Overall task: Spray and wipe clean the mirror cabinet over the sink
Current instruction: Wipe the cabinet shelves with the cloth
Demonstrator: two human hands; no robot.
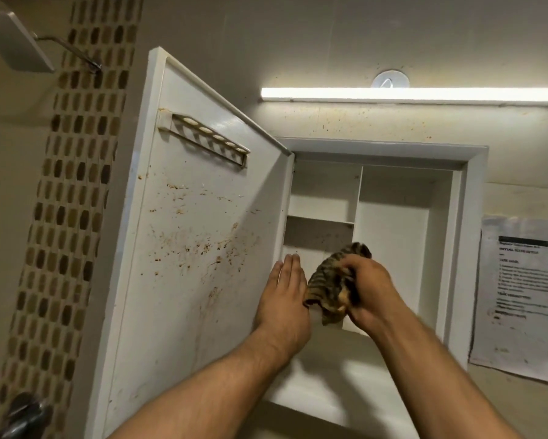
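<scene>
The right hand [366, 293] grips a crumpled cloth [325, 280], soft, with dark brown stripes. Just left of it, the left hand [283, 299] is flat, fingers straight, at the hinge edge of the open door [196, 232], a smooth white panel with rusty brown spots. Behind both hands is the cabinet [475, 248], white and boxy, with thin flat shelves [320, 219].
</scene>
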